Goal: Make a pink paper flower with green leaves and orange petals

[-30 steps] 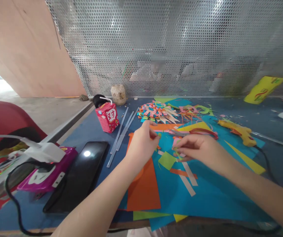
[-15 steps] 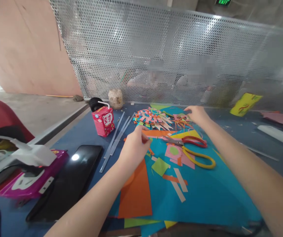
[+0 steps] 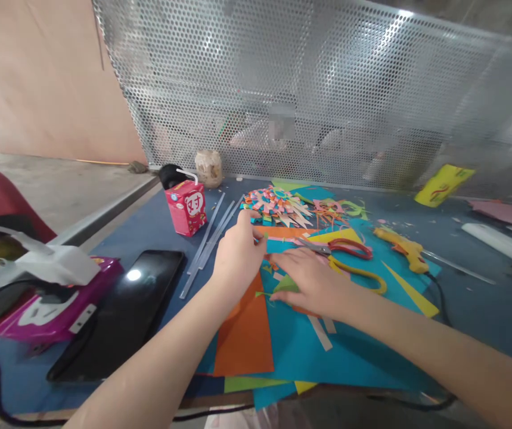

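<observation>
the pink drink carton [image 3: 187, 207] stands on the surface [image 3: 148, 229] at ten o'clock of the left hand [image 3: 238, 253], with a straw in its top and its contents unseen. that hand's grip is curled, fingertips drawn towards the thumb above the orange sheet [image 3: 244, 333]; i cannot tell whether it has hold of anything. the right hand [image 3: 312, 283] lies flat, grip open, fingers spread on a green paper scrap [image 3: 285, 285] (sorting cut pieces, i'd judge). lifting so thin a scrap would call for a fingertip pinch at its edge. the scissors [image 3: 349, 256] lie at two o'clock of it.
</observation>
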{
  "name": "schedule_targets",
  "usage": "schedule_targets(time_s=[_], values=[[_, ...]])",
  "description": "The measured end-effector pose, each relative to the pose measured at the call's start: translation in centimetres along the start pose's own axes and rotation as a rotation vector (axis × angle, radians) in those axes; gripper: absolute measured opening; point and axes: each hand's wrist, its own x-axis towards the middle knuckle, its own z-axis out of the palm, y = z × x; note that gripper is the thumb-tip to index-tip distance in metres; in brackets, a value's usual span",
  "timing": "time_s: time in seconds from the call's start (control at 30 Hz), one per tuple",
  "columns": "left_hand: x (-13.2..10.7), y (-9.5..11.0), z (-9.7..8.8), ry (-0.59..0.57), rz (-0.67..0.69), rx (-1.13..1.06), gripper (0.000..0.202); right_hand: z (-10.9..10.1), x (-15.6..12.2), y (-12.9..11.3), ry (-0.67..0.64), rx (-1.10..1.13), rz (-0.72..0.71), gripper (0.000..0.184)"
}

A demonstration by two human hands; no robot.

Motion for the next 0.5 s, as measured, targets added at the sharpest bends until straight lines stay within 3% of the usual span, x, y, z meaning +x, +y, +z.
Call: schedule_targets(time_s=[0.13,0.37,0.5], values=[[0.0,-0.1,0.0,-0.003,0.018,-0.015,0.038,0.3,0.5,0.2,-0.019,0.003,0.014,0.048],[-0.1,0.1,0.1,-0.013,0.038,-0.016,0.037,-0.3,-0.4,-1.8,-0.053,0.087,0.008,0.031],[-0.1,0.1,0.0,0.000,0.036,-0.037,0.034,-0.5,-0.9,-1.7,0.041,0.121,0.018,0.036]])
